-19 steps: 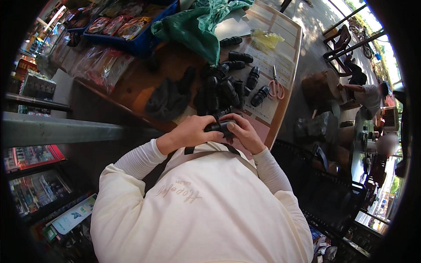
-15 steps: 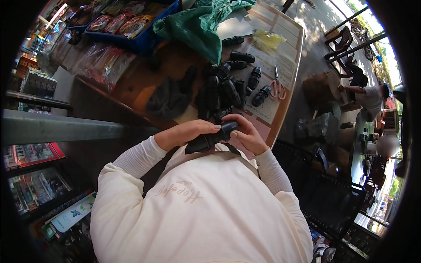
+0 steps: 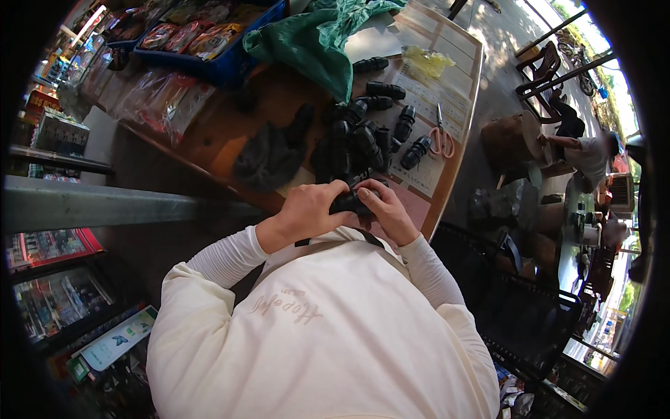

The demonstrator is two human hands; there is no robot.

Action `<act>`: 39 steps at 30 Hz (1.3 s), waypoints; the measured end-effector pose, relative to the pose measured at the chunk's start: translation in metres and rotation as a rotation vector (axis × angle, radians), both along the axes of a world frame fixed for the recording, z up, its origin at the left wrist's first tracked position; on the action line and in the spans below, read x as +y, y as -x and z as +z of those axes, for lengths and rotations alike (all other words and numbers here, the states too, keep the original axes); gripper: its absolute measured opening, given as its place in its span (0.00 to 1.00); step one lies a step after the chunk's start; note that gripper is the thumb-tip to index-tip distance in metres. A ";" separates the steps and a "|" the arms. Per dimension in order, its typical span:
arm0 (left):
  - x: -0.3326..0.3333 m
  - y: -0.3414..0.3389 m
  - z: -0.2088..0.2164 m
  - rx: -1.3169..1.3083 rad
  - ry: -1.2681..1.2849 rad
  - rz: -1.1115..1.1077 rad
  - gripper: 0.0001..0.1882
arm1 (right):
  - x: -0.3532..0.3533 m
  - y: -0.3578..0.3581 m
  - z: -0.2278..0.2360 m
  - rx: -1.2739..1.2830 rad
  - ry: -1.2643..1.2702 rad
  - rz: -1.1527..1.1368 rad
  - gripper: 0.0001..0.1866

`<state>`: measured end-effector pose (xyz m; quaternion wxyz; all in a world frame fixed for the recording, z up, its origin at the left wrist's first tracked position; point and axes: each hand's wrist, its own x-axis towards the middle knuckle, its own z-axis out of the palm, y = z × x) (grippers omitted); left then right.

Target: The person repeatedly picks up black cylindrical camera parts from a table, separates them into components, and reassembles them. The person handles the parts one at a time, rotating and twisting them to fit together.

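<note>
Close to my body, at the near edge of the table point(image 3: 199, 157), both hands are closed round one black plastic pipe fitting point(image 3: 347, 202). My left hand point(image 3: 307, 209) grips its left end, thumb on top. On the other end sit the bent fingers and thumb of my right hand point(image 3: 388, 211). Much of the fitting is hidden by my fingers. Just beyond lies a heap of similar black fittings point(image 3: 366, 140), with single ones, such as one ribbed fitting point(image 3: 416, 152), to its right. A dark grey cloth point(image 3: 262, 160) is left of the heap.
Scissors with pink handles point(image 3: 441, 140) lie at the table's right side. Farther back are a green cloth point(image 3: 307, 45), a crumpled yellowish bag point(image 3: 427, 64) and a blue crate of packets point(image 3: 237, 66). A metal bar point(image 3: 118, 204) runs at left; a black chair point(image 3: 523, 314) stands right.
Both hands have shifted slightly up toward the heap and closer together. The fitting has turned in them, and my left hand now wraps over it more.
</note>
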<state>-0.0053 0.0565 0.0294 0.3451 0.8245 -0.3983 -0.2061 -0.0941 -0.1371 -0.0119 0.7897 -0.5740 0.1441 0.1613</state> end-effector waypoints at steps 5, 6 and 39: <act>0.010 -0.018 -0.024 1.196 0.247 0.016 0.16 | -0.004 0.003 0.004 -0.176 -0.205 -0.010 0.23; 0.011 -0.019 -0.019 1.198 0.272 -0.001 0.16 | -0.004 0.003 0.004 -0.189 -0.286 -0.034 0.24; 0.030 -0.013 -0.016 1.165 0.414 -0.051 0.27 | 0.009 0.008 -0.026 -0.179 -0.905 -0.013 0.24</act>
